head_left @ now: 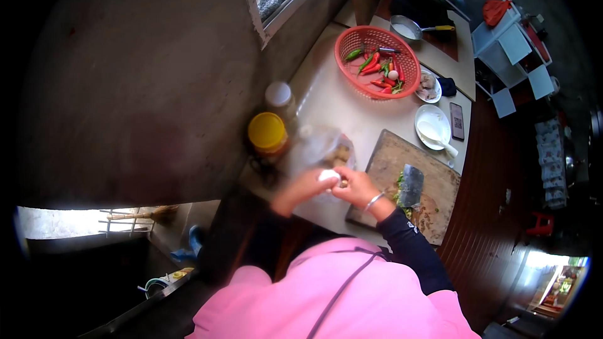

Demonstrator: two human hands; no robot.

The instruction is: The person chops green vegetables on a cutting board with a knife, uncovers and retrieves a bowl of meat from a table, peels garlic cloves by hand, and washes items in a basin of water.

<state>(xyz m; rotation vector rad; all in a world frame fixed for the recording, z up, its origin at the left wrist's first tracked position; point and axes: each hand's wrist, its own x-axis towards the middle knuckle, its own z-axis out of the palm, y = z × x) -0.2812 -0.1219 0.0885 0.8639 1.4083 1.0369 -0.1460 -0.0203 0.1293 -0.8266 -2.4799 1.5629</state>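
My left hand (pixel 298 192) and my right hand (pixel 355 188) meet over the near edge of the counter, fingers closed together on a small white thing (pixel 328 176) that looks like a garlic bulb. A silver bangle (pixel 375 201) circles my right wrist. Just beyond my hands lies a clear plastic bag (pixel 314 147) with brownish pieces inside, partly blurred. Right of my right hand, a cleaver (pixel 411 186) rests flat on a wooden cutting board (pixel 384 162), beside chopped green bits (pixel 400 189).
A red basket (pixel 344 56) of red and green peppers stands farther back. Near it are a bowl (pixel 429 88), a white dish with a spoon (pixel 433 119), a phone (pixel 456 121) and a pan (pixel 405 27). A yellow-lidded jar (pixel 267 132) and a white-capped container (pixel 278 94) stand by the wall.
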